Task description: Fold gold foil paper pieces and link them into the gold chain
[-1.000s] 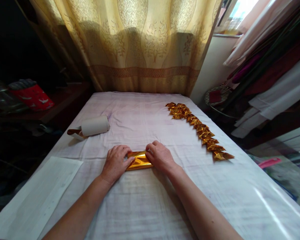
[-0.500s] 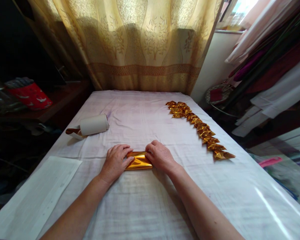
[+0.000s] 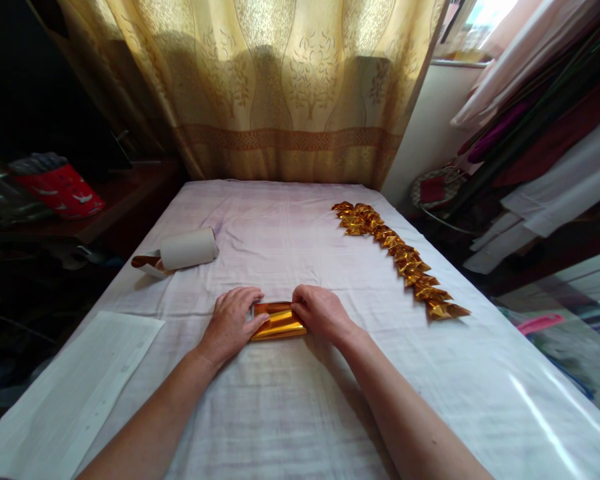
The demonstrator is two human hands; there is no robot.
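Note:
A folded strip of shiny gold foil paper (image 3: 277, 323) lies on the white cloth-covered table (image 3: 290, 400) in front of me. My left hand (image 3: 231, 322) presses its left end with curled fingers. My right hand (image 3: 321, 311) pinches and presses its right end. To the right, a long row of several folded gold foil pieces (image 3: 400, 259) runs diagonally across the cloth.
A white paper roll with a dark handle (image 3: 180, 251) lies at the left of the table. A white printed sheet (image 3: 75, 387) rests at the near left corner. A patterned gold curtain (image 3: 280, 87) hangs behind. Hanging fabrics (image 3: 540, 120) crowd the right side.
The gold strip has been folded narrower between my hands, and my right hand's fingers have shifted slightly along its top edge. The view has tilted a little.

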